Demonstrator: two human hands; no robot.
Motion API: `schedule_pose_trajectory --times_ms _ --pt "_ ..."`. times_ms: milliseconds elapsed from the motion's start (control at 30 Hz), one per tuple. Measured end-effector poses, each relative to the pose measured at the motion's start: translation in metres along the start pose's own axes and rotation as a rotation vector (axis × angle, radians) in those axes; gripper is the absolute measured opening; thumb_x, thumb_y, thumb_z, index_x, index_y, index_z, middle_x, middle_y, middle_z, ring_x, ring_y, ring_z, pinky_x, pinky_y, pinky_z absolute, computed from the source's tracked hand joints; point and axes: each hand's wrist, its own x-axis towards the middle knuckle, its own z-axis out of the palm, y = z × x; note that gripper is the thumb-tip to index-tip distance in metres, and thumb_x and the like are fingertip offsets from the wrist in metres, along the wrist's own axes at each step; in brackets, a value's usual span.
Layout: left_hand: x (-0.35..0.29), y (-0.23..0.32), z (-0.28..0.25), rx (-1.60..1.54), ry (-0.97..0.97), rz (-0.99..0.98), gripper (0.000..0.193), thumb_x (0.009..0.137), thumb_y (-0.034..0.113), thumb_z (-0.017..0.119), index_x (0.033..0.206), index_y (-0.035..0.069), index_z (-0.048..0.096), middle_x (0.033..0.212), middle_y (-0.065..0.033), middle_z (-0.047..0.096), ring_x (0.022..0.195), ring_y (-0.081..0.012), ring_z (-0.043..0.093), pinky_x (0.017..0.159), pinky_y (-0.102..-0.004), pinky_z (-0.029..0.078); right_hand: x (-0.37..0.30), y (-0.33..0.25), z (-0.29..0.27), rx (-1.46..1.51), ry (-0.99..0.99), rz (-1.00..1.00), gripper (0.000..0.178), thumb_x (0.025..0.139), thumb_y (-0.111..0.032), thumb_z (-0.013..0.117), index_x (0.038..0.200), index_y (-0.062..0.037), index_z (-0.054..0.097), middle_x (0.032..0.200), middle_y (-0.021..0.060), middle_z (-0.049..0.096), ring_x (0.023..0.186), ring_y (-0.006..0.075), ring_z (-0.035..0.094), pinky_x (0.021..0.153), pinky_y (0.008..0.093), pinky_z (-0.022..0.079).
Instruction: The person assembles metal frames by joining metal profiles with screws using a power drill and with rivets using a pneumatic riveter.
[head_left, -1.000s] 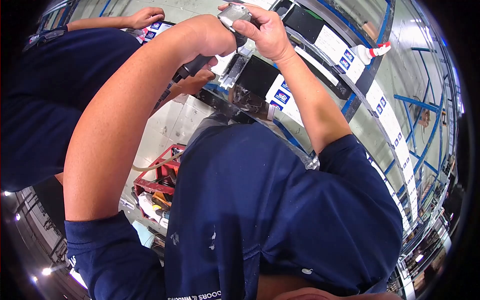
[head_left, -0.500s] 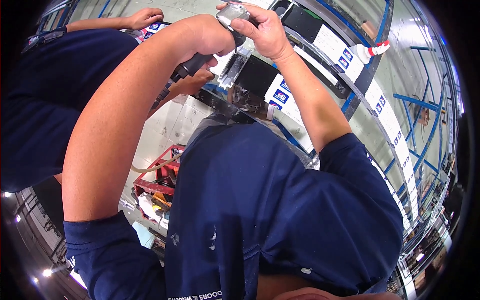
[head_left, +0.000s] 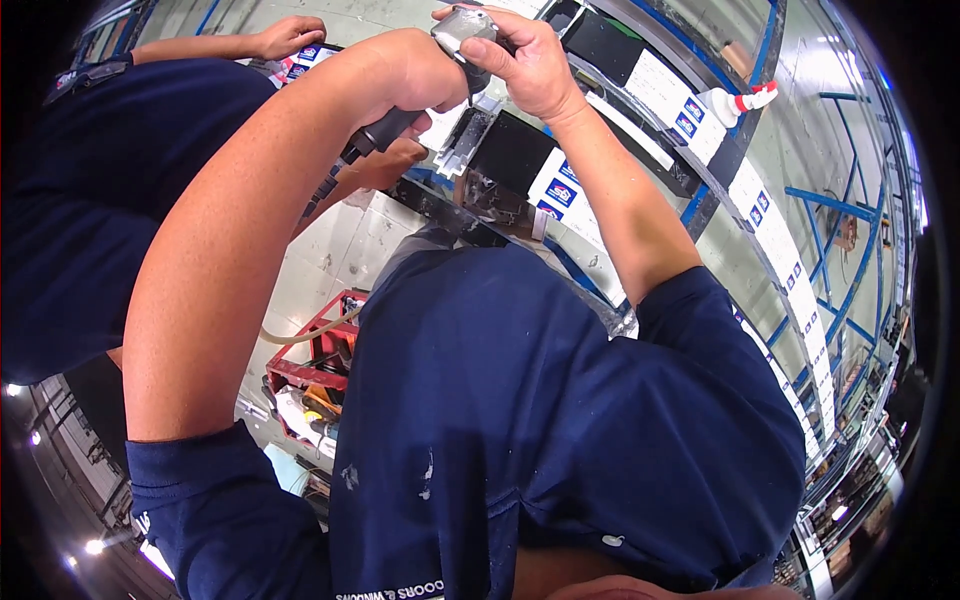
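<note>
Both my hands are on an air tool with a silver metal head and a black grip. My left hand is wrapped round the body near the top of the grip. My right hand clasps the head from the other side, its thumb lying across the metal. From the grip's lower end a coupling runs down behind my left forearm. Under the tool is a grey metal profile end, beside a black panel and white film-covered frame pieces. The working tip is hidden.
A co-worker in dark blue stands close on my left, one hand on the work and another below my tool. A white bottle with a red nozzle stands at the right. A red tool box and a tan hose are below.
</note>
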Motion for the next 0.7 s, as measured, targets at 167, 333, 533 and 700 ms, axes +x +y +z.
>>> schedule_pose_trajectory --times_ms 167,333,533,700 --pt "0.000 -0.003 -0.001 0.017 0.015 -0.005 0.023 0.078 0.009 0.068 0.093 -0.008 0.070 0.076 -0.0142 0.070 0.063 -0.0180 0.067 0.053 -0.0328 0.052 0.003 -0.019 0.004 0.213 0.061 0.441 0.041 0.097 -0.028 0.077 0.124 0.0016 0.071 0.102 0.0000 0.068 0.086 0.0064 0.059 0.077 0.0238 0.049" --pt "0.002 -0.006 0.001 -0.031 0.009 0.014 0.023 0.078 0.009 0.069 0.092 -0.009 0.071 0.077 -0.0146 0.071 0.063 -0.0182 0.068 0.054 -0.0326 0.053 0.005 -0.009 -0.001 0.063 0.010 0.223 0.042 0.097 -0.029 0.077 0.124 0.0021 0.071 0.103 0.0001 0.068 0.084 0.0061 0.059 0.076 0.0237 0.049" --pt "0.000 -0.013 -0.007 -0.060 0.014 0.070 0.024 0.078 0.012 0.070 0.091 -0.008 0.071 0.076 -0.0139 0.071 0.064 -0.0185 0.068 0.059 -0.0332 0.054 0.006 -0.018 -0.004 0.173 0.051 0.380 0.055 0.094 -0.040 0.080 0.130 0.0011 0.070 0.105 0.0027 0.069 0.091 0.0088 0.060 0.085 0.0250 0.049" --pt "-0.055 -0.040 -0.014 -0.156 0.233 0.382 0.042 0.081 0.014 0.074 0.117 -0.006 0.066 0.089 -0.0160 0.076 0.074 -0.0171 0.071 0.070 -0.0323 0.057 -0.043 -0.007 -0.028 0.184 0.573 0.754 0.041 0.108 -0.036 0.061 0.123 0.0009 0.068 0.094 0.0008 0.063 0.062 0.0066 0.043 0.055 0.0244 0.034"
